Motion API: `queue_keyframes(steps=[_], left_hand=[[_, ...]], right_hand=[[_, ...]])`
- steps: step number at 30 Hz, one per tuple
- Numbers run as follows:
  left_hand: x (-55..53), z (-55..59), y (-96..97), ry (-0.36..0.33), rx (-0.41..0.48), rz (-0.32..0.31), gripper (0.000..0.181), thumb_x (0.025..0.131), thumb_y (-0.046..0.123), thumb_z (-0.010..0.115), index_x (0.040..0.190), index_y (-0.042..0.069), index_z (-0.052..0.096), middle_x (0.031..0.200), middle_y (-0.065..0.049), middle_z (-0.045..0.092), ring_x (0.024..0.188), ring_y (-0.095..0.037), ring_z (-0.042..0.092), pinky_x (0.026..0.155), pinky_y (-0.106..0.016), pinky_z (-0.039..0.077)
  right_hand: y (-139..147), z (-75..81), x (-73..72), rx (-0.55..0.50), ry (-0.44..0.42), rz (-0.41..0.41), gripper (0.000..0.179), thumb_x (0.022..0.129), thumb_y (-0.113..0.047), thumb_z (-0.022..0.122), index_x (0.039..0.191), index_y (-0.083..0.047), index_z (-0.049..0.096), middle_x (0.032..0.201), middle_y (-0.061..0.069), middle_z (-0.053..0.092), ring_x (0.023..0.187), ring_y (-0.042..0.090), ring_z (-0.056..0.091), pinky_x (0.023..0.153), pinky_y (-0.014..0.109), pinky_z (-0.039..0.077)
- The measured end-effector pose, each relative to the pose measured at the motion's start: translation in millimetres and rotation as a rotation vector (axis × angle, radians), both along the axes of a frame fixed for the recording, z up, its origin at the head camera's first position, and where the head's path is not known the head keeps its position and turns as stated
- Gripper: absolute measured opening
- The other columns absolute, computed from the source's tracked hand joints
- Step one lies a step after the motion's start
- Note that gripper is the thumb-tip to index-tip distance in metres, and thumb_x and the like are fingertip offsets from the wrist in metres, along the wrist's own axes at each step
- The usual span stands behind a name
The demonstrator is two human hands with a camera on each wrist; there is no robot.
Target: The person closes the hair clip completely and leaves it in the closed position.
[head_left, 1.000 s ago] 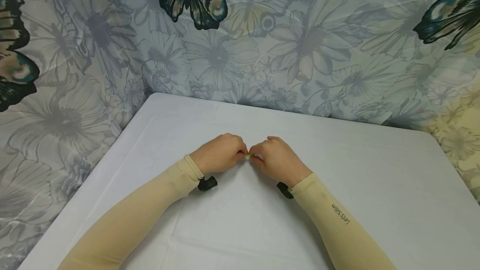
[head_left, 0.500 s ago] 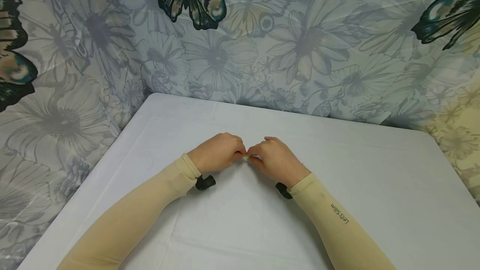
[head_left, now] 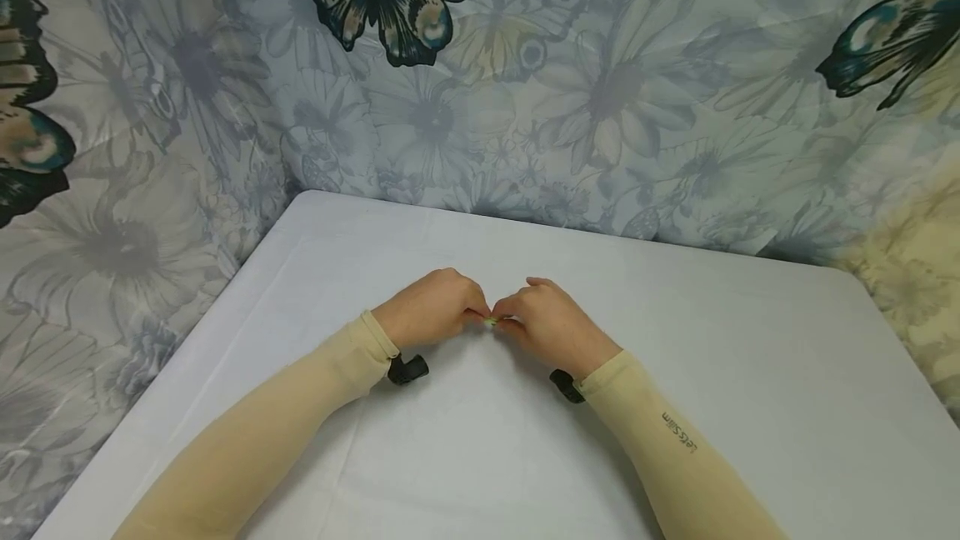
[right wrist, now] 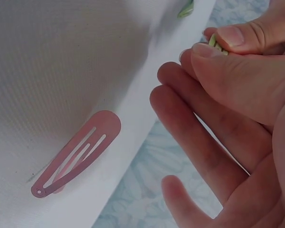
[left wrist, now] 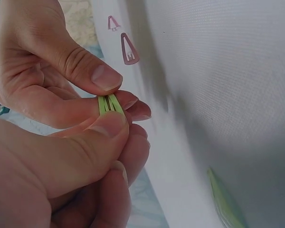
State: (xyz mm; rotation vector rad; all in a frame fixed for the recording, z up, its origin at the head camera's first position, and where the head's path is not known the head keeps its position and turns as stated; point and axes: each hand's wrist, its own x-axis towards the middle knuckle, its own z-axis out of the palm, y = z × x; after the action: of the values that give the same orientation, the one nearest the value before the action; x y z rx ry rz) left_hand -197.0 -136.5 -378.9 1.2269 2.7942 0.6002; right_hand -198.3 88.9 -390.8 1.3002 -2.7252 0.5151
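Both hands meet over the white table and hold one small light-green snap hair clip (left wrist: 110, 103) between them. My left hand (head_left: 435, 308) pinches one end of it, its thumb lying across the clip in the left wrist view. From the other side, my right hand (head_left: 555, 325) pinches the opposite end between thumb and forefinger; its other fingers are spread loosely in the right wrist view. Fingertips cover much of the clip, leaving only its slotted middle visible. In the head view it shows as a green speck between the hands.
Pink snap hair clips lie on the white tablecloth (head_left: 465, 457): one large in the right wrist view, a pink clip (right wrist: 78, 154), with another pink clip (left wrist: 113, 23) farther off in the left wrist view. A green clip (left wrist: 225, 202) lies below the left hand. Floral fabric (head_left: 600, 107) hangs behind.
Both hands stay together on the green hair clip with only a slight shift to the left. The head view has tilted a little.
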Motion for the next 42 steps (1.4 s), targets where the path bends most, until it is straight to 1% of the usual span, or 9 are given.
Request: queue_keyframes(steps=[4,9,12,16,23,28,32,36,42], left_hand=[[1.2,-2.6,-2.2,-0.008,0.001,-0.009,0.016,0.096,0.003,0.079,0.105,0.012,0.088,0.1,0.003,0.085,0.089,-0.013,0.076,0.085,-0.026,0.06],[0.0,-2.2,-2.7,0.022,0.021,-0.03,0.015,0.095,0.002,0.08,0.103,0.012,0.088,0.098,0.002,0.084,0.087,-0.012,0.076,0.084,-0.027,0.06],[-1.2,-2.1,-1.9,0.03,0.024,-0.044,0.015,0.095,0.003,0.08,0.104,0.012,0.088,0.098,0.002,0.085,0.089,-0.012,0.077,0.084,-0.027,0.061],[-1.4,-2.6,-1.3,0.028,0.025,-0.038,0.014,0.095,0.005,0.082,0.105,0.012,0.088,0.099,0.003,0.085,0.09,-0.012,0.078,0.085,-0.028,0.062],[-1.8,-0.9,-1.9,0.027,0.032,-0.053,0.014,0.094,0.003,0.081,0.1,0.013,0.088,0.095,0.002,0.084,0.082,-0.01,0.072,0.081,-0.027,0.059],[-1.8,-1.8,0.1,0.026,0.027,-0.06,0.015,0.094,0.004,0.082,0.104,0.013,0.088,0.098,0.003,0.085,0.087,-0.01,0.076,0.084,-0.027,0.061],[-2.0,-2.9,1.2,0.015,0.029,-0.066,0.015,0.094,0.004,0.082,0.104,0.013,0.089,0.097,0.003,0.085,0.086,-0.009,0.076,0.083,-0.025,0.06],[-1.6,-2.2,0.2,0.015,0.029,-0.057,0.015,0.093,0.005,0.083,0.104,0.014,0.089,0.097,0.004,0.085,0.086,-0.009,0.076,0.083,-0.025,0.06],[-1.3,0.1,-2.2,0.021,0.026,-0.063,0.015,0.092,0.005,0.083,0.103,0.014,0.089,0.096,0.004,0.085,0.085,-0.008,0.077,0.082,-0.023,0.06]], right_hand=[[-1.4,-2.2,1.2,0.001,-0.016,0.02,0.011,0.094,-0.01,0.084,0.104,-0.013,0.086,0.098,-0.003,0.085,0.088,0.012,0.08,0.113,0.067,0.05],[-1.3,-2.0,0.9,-0.006,0.005,0.023,0.011,0.093,-0.008,0.085,0.103,-0.013,0.085,0.097,-0.003,0.085,0.087,0.013,0.08,0.112,0.067,0.051],[-0.4,-0.9,1.1,-0.005,0.007,0.023,0.012,0.092,-0.008,0.085,0.102,-0.013,0.086,0.097,-0.004,0.084,0.086,0.012,0.079,0.111,0.066,0.051],[-0.1,0.3,1.3,0.006,0.007,0.026,0.01,0.094,-0.009,0.084,0.102,-0.014,0.085,0.097,-0.004,0.084,0.087,0.012,0.079,0.112,0.066,0.051],[-0.1,0.6,0.7,0.006,0.022,0.032,0.01,0.093,-0.009,0.084,0.102,-0.014,0.085,0.096,-0.004,0.084,0.086,0.012,0.079,0.113,0.065,0.05],[2.7,0.0,2.0,0.0,0.018,0.036,0.011,0.093,-0.007,0.084,0.101,-0.013,0.085,0.096,-0.004,0.085,0.087,0.013,0.079,0.112,0.065,0.051],[5.0,-0.6,2.8,-0.007,-0.002,0.037,0.012,0.093,-0.006,0.083,0.102,-0.014,0.085,0.096,-0.006,0.084,0.087,0.013,0.078,0.113,0.065,0.05],[4.3,-1.2,2.1,-0.01,-0.021,0.042,0.013,0.093,-0.006,0.083,0.102,-0.015,0.085,0.095,-0.008,0.084,0.086,0.012,0.078,0.115,0.064,0.049],[2.1,-1.0,1.1,-0.019,-0.004,0.057,0.013,0.092,-0.006,0.084,0.1,-0.015,0.085,0.092,-0.01,0.083,0.081,0.01,0.075,0.114,0.064,0.05]])
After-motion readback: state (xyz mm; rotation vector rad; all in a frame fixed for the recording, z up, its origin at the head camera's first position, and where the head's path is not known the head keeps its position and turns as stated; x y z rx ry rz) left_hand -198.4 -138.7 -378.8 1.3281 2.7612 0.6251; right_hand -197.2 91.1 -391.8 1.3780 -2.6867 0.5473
